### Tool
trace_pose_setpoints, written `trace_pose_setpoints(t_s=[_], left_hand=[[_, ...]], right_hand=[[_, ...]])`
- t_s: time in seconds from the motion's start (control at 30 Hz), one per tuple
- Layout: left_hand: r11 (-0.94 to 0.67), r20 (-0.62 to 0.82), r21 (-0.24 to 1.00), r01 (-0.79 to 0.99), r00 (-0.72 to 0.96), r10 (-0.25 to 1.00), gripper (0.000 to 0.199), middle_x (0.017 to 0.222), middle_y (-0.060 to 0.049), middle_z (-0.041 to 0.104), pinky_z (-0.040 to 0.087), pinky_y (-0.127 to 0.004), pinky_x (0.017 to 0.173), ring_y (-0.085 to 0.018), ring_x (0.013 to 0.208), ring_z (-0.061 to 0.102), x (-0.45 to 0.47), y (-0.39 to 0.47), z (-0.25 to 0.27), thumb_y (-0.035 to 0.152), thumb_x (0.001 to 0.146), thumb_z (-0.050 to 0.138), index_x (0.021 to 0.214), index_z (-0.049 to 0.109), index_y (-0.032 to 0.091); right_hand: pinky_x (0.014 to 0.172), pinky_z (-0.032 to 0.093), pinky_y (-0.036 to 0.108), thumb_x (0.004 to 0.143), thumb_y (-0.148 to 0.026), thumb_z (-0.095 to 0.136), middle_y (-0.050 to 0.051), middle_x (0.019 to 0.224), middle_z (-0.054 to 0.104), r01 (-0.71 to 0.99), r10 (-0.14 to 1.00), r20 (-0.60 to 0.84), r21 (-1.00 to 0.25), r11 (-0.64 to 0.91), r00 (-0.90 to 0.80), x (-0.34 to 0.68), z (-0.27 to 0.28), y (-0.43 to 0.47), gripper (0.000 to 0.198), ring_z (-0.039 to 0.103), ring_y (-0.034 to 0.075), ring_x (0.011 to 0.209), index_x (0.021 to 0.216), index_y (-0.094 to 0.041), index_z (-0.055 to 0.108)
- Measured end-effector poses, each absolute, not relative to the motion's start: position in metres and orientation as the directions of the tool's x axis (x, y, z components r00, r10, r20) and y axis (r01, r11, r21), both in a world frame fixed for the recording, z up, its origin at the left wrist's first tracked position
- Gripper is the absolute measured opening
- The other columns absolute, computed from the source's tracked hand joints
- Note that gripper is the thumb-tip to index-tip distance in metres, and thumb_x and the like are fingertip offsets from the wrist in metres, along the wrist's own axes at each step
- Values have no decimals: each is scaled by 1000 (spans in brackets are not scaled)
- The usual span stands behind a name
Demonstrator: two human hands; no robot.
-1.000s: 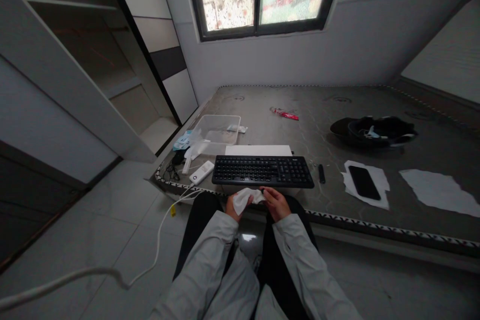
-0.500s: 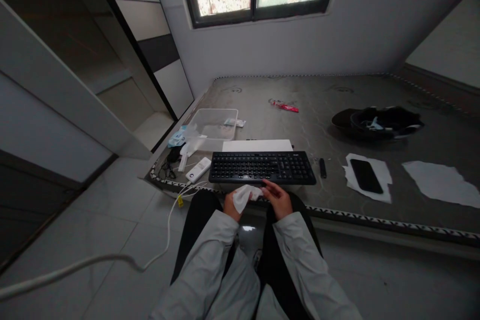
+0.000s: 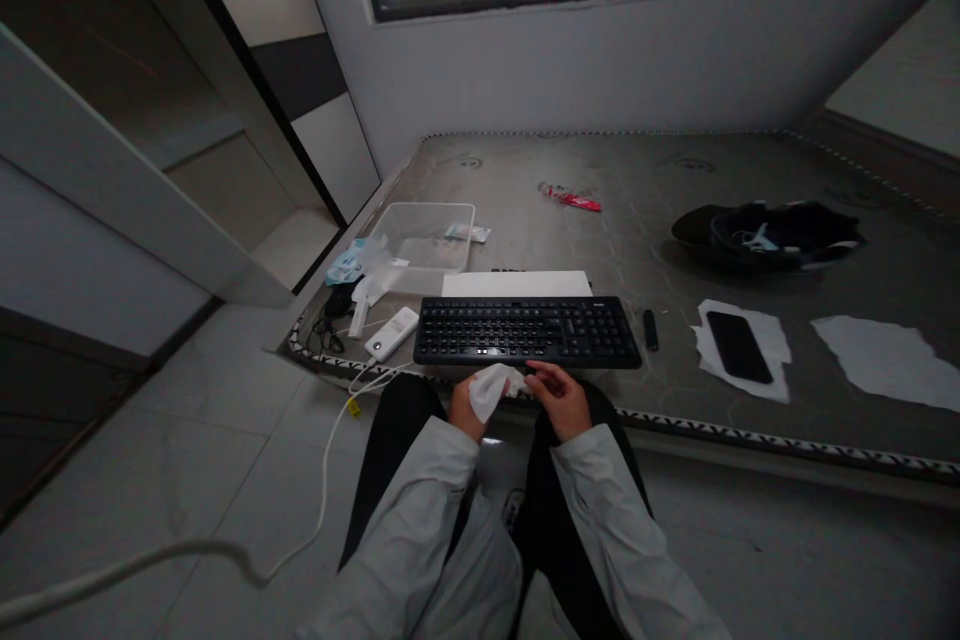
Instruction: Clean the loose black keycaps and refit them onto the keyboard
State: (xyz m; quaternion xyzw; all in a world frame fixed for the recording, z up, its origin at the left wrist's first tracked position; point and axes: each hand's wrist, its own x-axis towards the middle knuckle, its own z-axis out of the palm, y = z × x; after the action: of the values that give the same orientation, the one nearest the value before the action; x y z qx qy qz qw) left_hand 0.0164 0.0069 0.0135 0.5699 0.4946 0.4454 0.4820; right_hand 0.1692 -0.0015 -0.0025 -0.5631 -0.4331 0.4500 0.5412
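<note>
Right at the near edge of the grey patterned mattress [image 3: 570,250], a crumpled white tissue [image 3: 491,388] is held between both hands, over the person's lap. The left hand [image 3: 465,410] is closed around the lower part of the tissue, which bunches up out of its grip; the right hand [image 3: 562,398] pinches the tissue's right end between thumb and fingertips [image 3: 534,378], the other fingers curled loosely. The tissue thus lies between the two hands, touching both, just in front of the long black computer keyboard [image 3: 527,331] that sits along the mattress's near edge.

Behind the keyboard lies a flat white rectangular box [image 3: 516,284]. Toward the near left corner stand a clear plastic tub [image 3: 420,250] and a white power bank [image 3: 391,333] (its white cable [image 3: 322,480] trails down to the tiled floor). Right of the keyboard is a small black stick-shaped object [image 3: 650,330], then a black phone [image 3: 739,346] resting on a torn white sheet [image 3: 776,340]. A black helmet [image 3: 772,235] sits toward the right edge, and a red wrapper [image 3: 574,200] lies farther back.
</note>
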Motion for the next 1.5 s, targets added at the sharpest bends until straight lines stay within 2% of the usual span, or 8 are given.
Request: trace_pose_setpoints(t_s=[0.17, 0.37, 0.5, 0.7, 0.87, 1.07, 1.27, 1.5], left_hand=[[11, -21, 996, 85, 117, 993, 32, 91, -8, 70, 49, -28, 77, -21, 84, 63, 19, 10, 13, 34, 69, 62, 92, 67, 12], [68, -71, 997, 41, 90, 993, 34, 93, -9, 69, 49, -30, 77, -22, 83, 63, 20, 14, 7, 35, 68, 63, 93, 66, 12], [68, -69, 998, 18, 93, 993, 33, 92, -10, 69, 49, -30, 77, -23, 84, 63, 18, 15, 6, 34, 69, 63, 92, 67, 11], [71, -69, 997, -20, 96, 993, 35, 95, -10, 69, 49, -30, 79, -24, 87, 63, 14, 16, 2, 34, 68, 64, 95, 66, 11], [106, -104, 994, -32, 71, 992, 36, 93, -10, 69, 50, -31, 77, -24, 85, 63, 13, 18, 2, 35, 66, 65, 93, 67, 11], [74, -67, 994, -81, 78, 995, 33, 90, -8, 70, 50, -29, 76, -23, 83, 63, 11, 18, 5, 34, 67, 65, 90, 67, 12], [76, -67, 992, -104, 88, 994, 32, 93, -9, 69, 49, -31, 79, -23, 87, 63, 10, 17, 10, 34, 69, 64, 91, 67, 11], [77, -68, 991, -110, 75, 995, 34, 92, -9, 69, 49, -34, 80, -24, 87, 63, 11, 16, 6, 37, 69, 63, 91, 66, 12]], right_hand=[[61, 47, 25, 62, -40, 68, 1, 67, 62, -21, 957, -49, -999, -45, 285, 172, -6, 0, 30, 60, 17, 67, 82, -19, 61], [58, 47, 26, 59, -40, 70, 1, 64, 65, 97, 932, 5, -995, -32, 363, 189, 1, 10, 30, 61, 16, 62, 79, -19, 61], [64, 47, 29, 58, -44, 69, 4, 72, 68, 284, 942, 68, -958, -30, 328, 211, 12, 36, 31, 61, 18, 69, 76, -18, 66], [65, 43, 32, 53, -49, 69, 3, 70, 69, 629, 954, 114, -772, -90, 276, 238, 28, 89, 32, 59, 20, 66, 71, -23, 72], [68, 41, 34, 52, -45, 71, 3, 69, 69, 660, 982, 107, -751, -21, 154, 239, 28, 116, 23, 60, 22, 70, 64, -25, 72], [62, 41, 32, 54, -45, 70, 4, 63, 67, 726, 984, 92, -686, -49, 154, 236, 13, 124, 25, 59, 21, 63, 65, -23, 73], [70, 43, 31, 58, -47, 66, 6, 75, 70, 826, 981, 97, -557, -86, 167, 235, 5, 125, 30, 61, 23, 78, 72, -21, 73], [60, 43, 28, 58, -51, 65, 5, 70, 71, 792, 982, -23, -587, -167, 190, 233, 10, 125, 34, 64, 22, 67, 74, -22, 73]])
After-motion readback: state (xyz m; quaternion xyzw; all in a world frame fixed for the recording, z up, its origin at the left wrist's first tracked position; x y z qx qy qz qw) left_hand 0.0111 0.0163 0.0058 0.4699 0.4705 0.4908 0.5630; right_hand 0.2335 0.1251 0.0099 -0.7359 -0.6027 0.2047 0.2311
